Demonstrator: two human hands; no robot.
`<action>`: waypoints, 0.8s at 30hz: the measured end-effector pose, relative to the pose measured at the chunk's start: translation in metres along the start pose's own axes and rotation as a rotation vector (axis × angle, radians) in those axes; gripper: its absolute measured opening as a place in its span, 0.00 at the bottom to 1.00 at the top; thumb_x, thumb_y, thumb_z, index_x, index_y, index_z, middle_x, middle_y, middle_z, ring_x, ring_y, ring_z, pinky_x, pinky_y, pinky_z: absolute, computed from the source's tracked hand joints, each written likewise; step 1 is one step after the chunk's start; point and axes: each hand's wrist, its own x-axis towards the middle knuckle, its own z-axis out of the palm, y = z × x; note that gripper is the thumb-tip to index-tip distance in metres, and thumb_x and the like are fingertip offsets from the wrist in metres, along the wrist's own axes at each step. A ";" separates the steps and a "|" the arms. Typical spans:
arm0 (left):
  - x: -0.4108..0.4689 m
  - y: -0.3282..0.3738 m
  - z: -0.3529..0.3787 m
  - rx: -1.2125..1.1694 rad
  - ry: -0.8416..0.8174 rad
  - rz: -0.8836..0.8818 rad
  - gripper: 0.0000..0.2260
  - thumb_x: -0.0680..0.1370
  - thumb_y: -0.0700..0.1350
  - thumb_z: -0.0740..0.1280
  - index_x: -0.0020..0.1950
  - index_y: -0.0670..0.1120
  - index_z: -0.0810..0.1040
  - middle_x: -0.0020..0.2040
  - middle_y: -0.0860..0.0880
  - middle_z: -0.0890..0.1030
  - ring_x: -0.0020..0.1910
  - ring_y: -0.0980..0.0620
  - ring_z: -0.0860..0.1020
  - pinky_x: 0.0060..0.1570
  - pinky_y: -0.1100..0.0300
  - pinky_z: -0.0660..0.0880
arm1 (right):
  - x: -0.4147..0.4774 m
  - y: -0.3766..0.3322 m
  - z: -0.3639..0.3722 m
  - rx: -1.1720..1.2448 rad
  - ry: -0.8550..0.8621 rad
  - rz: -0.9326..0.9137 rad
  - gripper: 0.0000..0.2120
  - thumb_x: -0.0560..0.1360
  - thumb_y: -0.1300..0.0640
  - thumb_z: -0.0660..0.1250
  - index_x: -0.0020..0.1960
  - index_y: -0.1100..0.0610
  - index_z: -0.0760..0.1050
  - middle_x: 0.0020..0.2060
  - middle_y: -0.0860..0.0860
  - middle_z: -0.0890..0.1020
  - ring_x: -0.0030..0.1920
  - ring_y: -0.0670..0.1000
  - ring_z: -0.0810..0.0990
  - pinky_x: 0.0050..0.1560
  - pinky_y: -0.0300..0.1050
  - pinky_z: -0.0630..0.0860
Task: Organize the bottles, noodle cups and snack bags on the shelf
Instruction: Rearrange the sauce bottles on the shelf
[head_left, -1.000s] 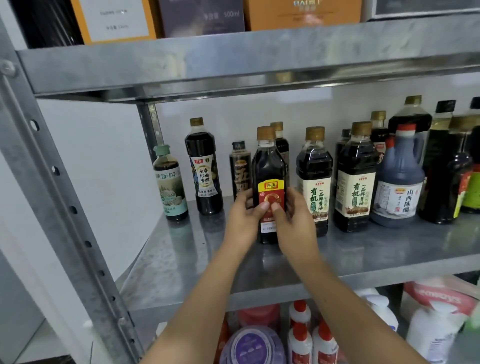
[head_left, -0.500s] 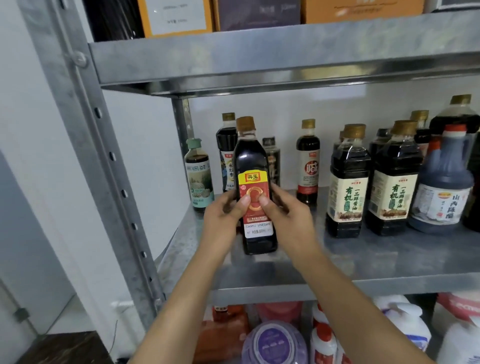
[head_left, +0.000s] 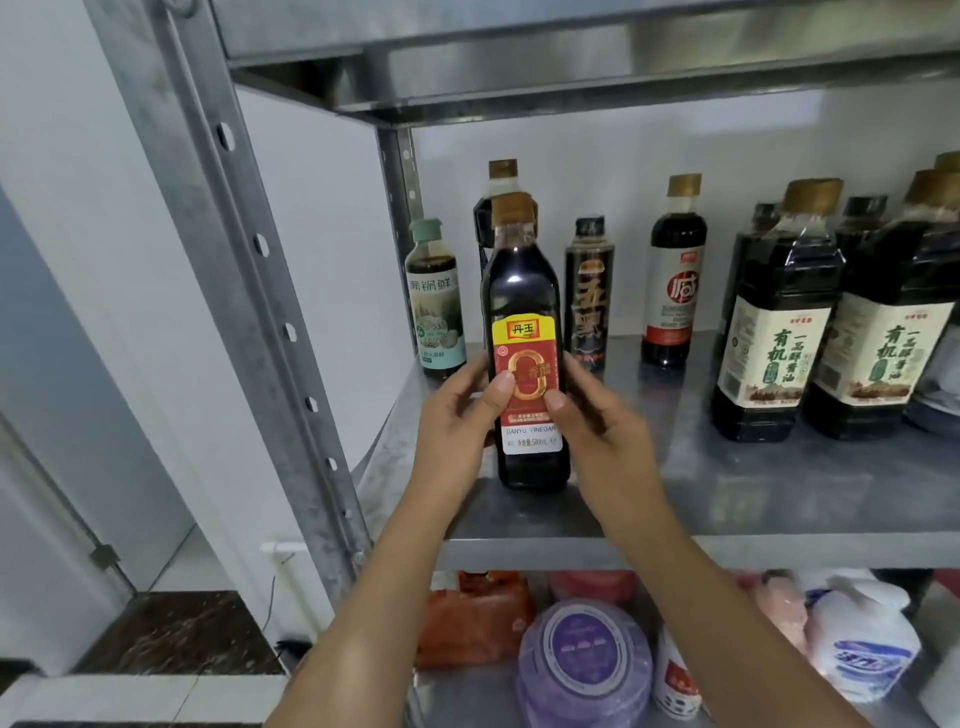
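Head view, metal shelf (head_left: 727, 499), entries taken left to right from the grip.

- Far left of the grip: perforated steel upright (head_left: 249, 291).
- Just left and behind: small green-capped bottle (head_left: 434, 306), pale green label with Chinese characters.
- Grip: Danyu vinegar bottle (head_left: 524, 291), upright, dark liquid, gold cap. Left hand (head_left: 457, 415) and right hand (head_left: 602, 421) clasp its two sides, both thumbs on the front label. Label is yellow and red, reading "丹玉", "DANYU VINEGAR" and "500mL". Its base is at the shelf's front part; contact cannot be told.
- Directly behind it, mostly hidden: taller gold-capped bottle (head_left: 503, 171).
- Just right and behind: slim black-capped bottle (head_left: 589, 296), black label with gold characters.
- Further right, at the back: red-labelled bottle (head_left: 675, 280) marked "减".
- Well right: two large soy sauce bottles (head_left: 774, 332) (head_left: 883, 338) side by side, cream labels reading "有机".
- Below the grip, on the lower shelf: orange pouch (head_left: 472, 618), purple lidded tub (head_left: 584, 660), white bottle with blue label (head_left: 857, 649).
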 end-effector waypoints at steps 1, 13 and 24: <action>0.000 -0.001 0.000 0.004 -0.001 0.004 0.23 0.76 0.50 0.67 0.69 0.43 0.76 0.57 0.51 0.85 0.54 0.56 0.83 0.50 0.63 0.79 | 0.000 0.002 -0.001 0.015 0.003 -0.001 0.19 0.80 0.58 0.65 0.64 0.37 0.71 0.62 0.41 0.80 0.61 0.39 0.79 0.59 0.35 0.77; -0.002 -0.008 0.001 0.096 0.018 0.029 0.25 0.78 0.47 0.69 0.75 0.46 0.70 0.65 0.49 0.81 0.59 0.52 0.82 0.56 0.54 0.81 | 0.004 0.010 -0.008 0.172 -0.018 0.058 0.21 0.80 0.64 0.65 0.71 0.49 0.72 0.65 0.48 0.80 0.65 0.46 0.79 0.66 0.45 0.76; 0.003 -0.017 -0.001 0.077 -0.013 0.104 0.19 0.80 0.44 0.68 0.70 0.55 0.73 0.60 0.58 0.83 0.59 0.53 0.82 0.59 0.49 0.80 | 0.002 0.006 -0.006 0.049 0.000 0.018 0.22 0.80 0.64 0.64 0.71 0.49 0.71 0.59 0.41 0.83 0.61 0.40 0.80 0.59 0.36 0.77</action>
